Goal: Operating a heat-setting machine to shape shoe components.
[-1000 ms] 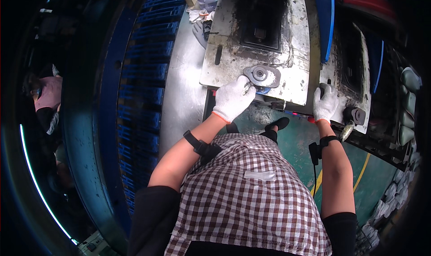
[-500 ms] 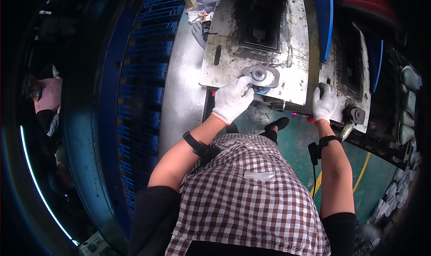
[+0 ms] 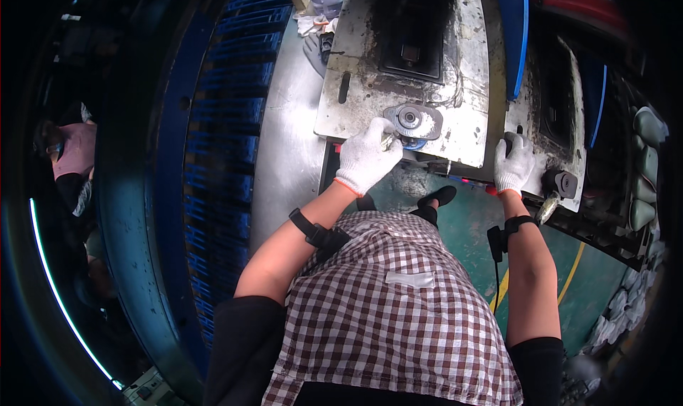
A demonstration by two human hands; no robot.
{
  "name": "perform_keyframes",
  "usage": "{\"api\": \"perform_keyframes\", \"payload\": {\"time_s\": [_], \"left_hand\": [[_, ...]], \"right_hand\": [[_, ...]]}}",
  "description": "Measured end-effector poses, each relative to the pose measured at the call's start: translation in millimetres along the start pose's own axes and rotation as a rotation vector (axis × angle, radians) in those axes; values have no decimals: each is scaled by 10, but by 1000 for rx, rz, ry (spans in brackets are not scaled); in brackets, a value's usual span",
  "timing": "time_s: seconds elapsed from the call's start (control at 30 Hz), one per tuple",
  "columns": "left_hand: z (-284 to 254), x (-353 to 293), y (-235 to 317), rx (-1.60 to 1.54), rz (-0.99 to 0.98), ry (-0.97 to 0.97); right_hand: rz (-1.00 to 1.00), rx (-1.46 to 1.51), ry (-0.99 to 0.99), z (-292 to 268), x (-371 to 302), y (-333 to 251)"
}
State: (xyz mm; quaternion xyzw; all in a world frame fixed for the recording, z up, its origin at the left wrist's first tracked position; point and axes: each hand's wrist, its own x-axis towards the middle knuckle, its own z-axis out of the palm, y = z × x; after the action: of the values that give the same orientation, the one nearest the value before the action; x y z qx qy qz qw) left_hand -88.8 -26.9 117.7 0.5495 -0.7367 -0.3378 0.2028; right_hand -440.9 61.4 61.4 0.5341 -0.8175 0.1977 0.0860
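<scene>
- The left hand [image 3: 366, 157], in a white work glove with an orange cuff, rests on the near edge of a worn grey metal plate [image 3: 462, 132], its fingers curled around the lower left side of a round metal part [image 3: 410, 120]
- The round metal part lies flat on the plate just beyond the left fingertips, a disc with a darker hub in its middle; a bit of blue shows under its near edge
- Whether the left fingers truly clamp the part or only press against it cannot be told from this angle
- The right hand [image 3: 512, 164], gloved the same way, sits well apart to the right, closed over a dark knob [image 3: 508, 137] at the plate's right edge
- Just right of the right hand, a dark round cap [image 3: 563, 183] sticks out of the machine's side
- Beyond the left hand, a black recessed opening [image 3: 413, 39] is set in the plate
- Left of the left hand runs a curved shiny metal band [image 3: 288, 143], then blue ribbed panels [image 3: 228, 107]
- Each forearm wears a black strap [image 3: 313, 232]
- Below the hands, a dark shoe [image 3: 440, 194] stands on the green floor [image 3: 469, 242]
- Far left, another person in a pink top [image 3: 75, 153] stands at the rim of view
</scene>
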Motion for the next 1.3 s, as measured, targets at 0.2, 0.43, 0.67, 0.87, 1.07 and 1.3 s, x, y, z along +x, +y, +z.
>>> {"api": "perform_keyframes", "payload": {"time_s": [0.2, 0.43, 0.67, 0.87, 1.07, 1.3], "left_hand": [[-10, -3, 30, 4, -62, -11], [-46, 17, 40, -59, -95, -64], [7, 12, -25, -44, -58, 1], [-49, 16, 88, -51, -174, -81], [-77, 27, 65, 43, -68, -103], [-83, 46, 64, 71, -92, -128]], "right_hand": [[-8, -3, -7, -20, 8, -6], [-1, -6, 11, -12, 5, -10], [0, -3, 0, -12, 6, -9], [-5, -3, -3, -25, 5, -14], [5, 6, -5, -13, 10, -9], [17, 13, -24, -5, 8, 7]]}}
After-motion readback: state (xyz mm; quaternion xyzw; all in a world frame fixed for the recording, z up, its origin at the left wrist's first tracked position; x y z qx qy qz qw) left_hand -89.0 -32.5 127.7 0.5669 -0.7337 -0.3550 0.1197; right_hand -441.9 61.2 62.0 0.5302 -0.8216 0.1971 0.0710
